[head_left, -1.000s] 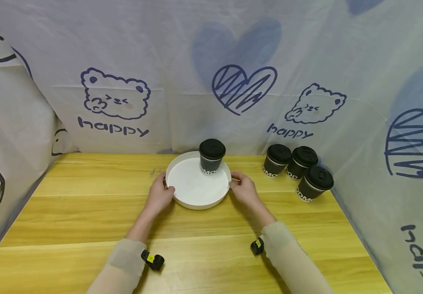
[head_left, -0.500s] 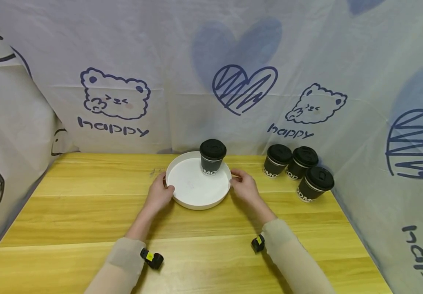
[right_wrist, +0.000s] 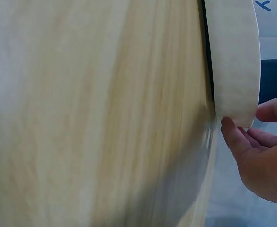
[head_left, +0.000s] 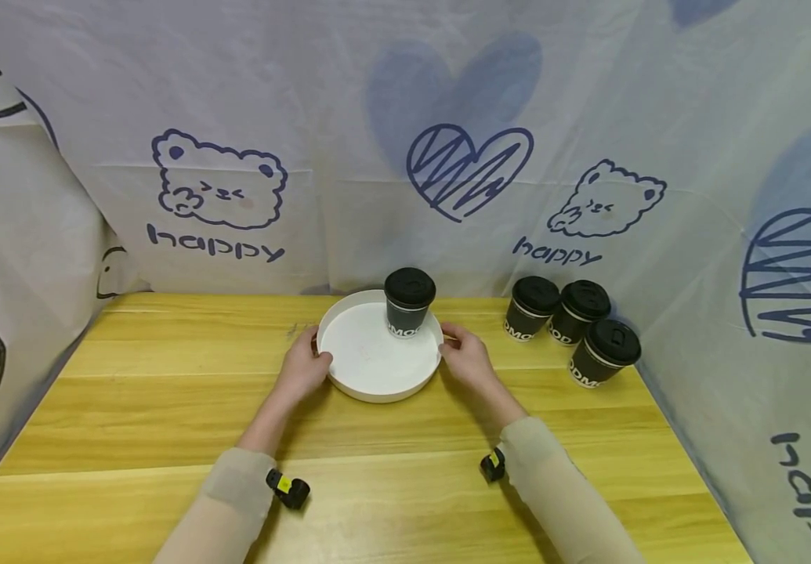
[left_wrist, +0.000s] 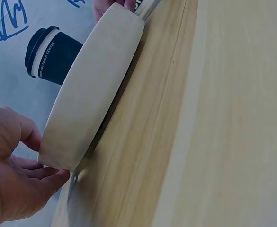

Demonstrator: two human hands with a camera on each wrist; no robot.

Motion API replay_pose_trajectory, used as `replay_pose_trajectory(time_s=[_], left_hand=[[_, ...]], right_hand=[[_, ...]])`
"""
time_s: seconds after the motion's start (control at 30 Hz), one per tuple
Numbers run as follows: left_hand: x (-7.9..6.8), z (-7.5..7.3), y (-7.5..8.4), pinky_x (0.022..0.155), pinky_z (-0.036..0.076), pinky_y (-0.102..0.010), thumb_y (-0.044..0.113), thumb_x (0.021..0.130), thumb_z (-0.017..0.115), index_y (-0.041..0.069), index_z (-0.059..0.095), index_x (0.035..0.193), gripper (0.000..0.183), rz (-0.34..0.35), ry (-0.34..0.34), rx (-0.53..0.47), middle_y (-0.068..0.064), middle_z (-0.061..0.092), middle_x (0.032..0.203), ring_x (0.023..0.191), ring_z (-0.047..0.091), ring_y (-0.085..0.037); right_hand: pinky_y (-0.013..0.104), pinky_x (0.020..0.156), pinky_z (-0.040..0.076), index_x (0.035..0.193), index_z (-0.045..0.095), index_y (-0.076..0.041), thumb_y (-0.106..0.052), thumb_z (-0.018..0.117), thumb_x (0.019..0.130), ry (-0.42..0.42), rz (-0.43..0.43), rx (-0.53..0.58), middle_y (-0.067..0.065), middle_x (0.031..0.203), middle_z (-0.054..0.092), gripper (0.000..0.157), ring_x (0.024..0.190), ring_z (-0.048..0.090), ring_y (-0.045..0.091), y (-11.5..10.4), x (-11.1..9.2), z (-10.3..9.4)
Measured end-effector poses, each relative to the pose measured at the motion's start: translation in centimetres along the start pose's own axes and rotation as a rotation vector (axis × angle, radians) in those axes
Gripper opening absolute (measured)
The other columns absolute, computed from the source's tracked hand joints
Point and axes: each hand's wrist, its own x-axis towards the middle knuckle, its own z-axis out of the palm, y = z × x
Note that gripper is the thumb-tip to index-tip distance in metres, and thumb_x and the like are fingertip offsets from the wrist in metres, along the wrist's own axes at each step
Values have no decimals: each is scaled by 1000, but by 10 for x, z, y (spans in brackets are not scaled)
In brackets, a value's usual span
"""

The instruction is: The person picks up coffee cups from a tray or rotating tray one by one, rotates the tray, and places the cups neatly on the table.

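Note:
A round white tray (head_left: pixel 370 364) with a low rim stands near the back edge of the wooden table. Inside it, toward the far right of the rim, one black-lidded paper coffee cup (head_left: pixel 408 301) stands upright. My left hand (head_left: pixel 302 366) holds the tray's left side; in the left wrist view its thumb lies at the upper rim and its fingers reach under the lower edge. Opposite, my right hand (head_left: pixel 470 360) pinches the right side, thumb at the rim and fingers below. A dark line shows under the tray; whether it is lifted, I cannot tell.
Three more lidded coffee cups, a left one (head_left: pixel 532 307), a rear one (head_left: pixel 578 311) and a front one (head_left: pixel 604 352), stand close together at the table's back right. A printed cloth (head_left: pixel 349 211) hangs directly behind the table and along both sides.
Very little differs: my left forearm has drifted slightly left and forward. Both hands keep their hold on the tray, and the cups outside it stay where they were.

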Motion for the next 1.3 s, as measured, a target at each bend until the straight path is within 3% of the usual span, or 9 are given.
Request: replay_pose_trajectory(time_s=[0.3,0.77,1.3], left_hand=[[-5,3,3,112,45,-54,4,96,52,-13,25,157,69,13,32,-23,-36,44,149,137,48,-47],[-10,8,0,118,41,-50,0,95,54,-11,31,155,66,13,68,-86,-31,41,155,143,44,-43],[-9,7,-3,117,42,-50,2,96,53,-11,27,157,68,-5,42,-75,-32,39,155,143,43,-44]], right_hand=[[42,102,55,142,56,8,0,56,97,5,-6,-15,26,139,61,46,125,63,38,1,-2,0],[41,103,54,143,56,7,-2,58,97,25,11,-5,23,142,60,47,126,62,36,-1,-15,2],[42,103,54,145,54,6,-5,59,98,32,31,6,22,144,59,48,126,62,35,-1,-13,1]])
